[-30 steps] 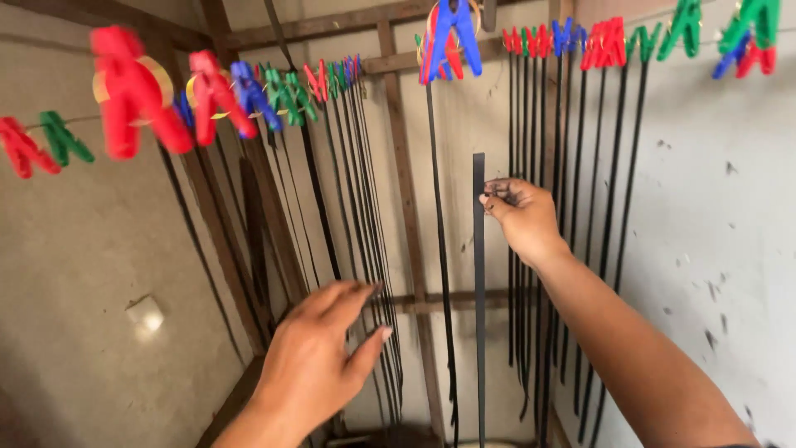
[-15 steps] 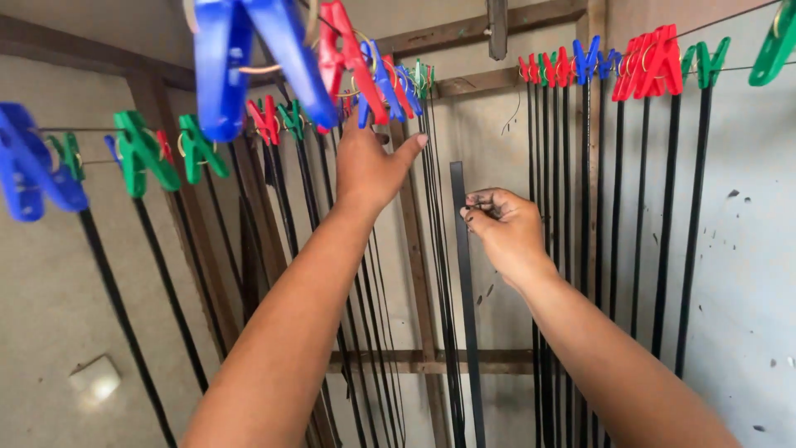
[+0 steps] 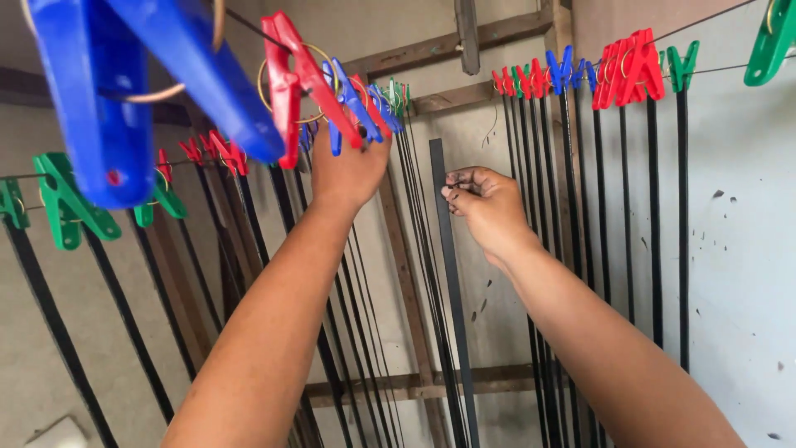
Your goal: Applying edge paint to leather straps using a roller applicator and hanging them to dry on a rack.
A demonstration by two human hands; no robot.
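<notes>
— Fingers of the right hand (image 3: 489, 203)?
— Pinched on a long flat black strip (image 3: 448, 274), hanging upright mid-frame.
— Left hand (image 3: 348, 170)?
— Reaching the red plastic clothes peg (image 3: 303, 79); its fingers are hidden, can't tell.

We see pegs in red, blue and green on the lines: big blue peg (image 3: 124, 91) nearest us, red peg (image 3: 303, 70) next, green peg (image 3: 70, 203) lower left, green peg (image 3: 767, 41) top right. Red cluster (image 3: 630, 66) and one blue peg (image 3: 564, 68) on the right line. All hanging strips are plain black, including the strip (image 3: 448, 274) at our right hand (image 3: 489, 207). Wall is off-white with dark specks; frame wood is brown.
</notes>
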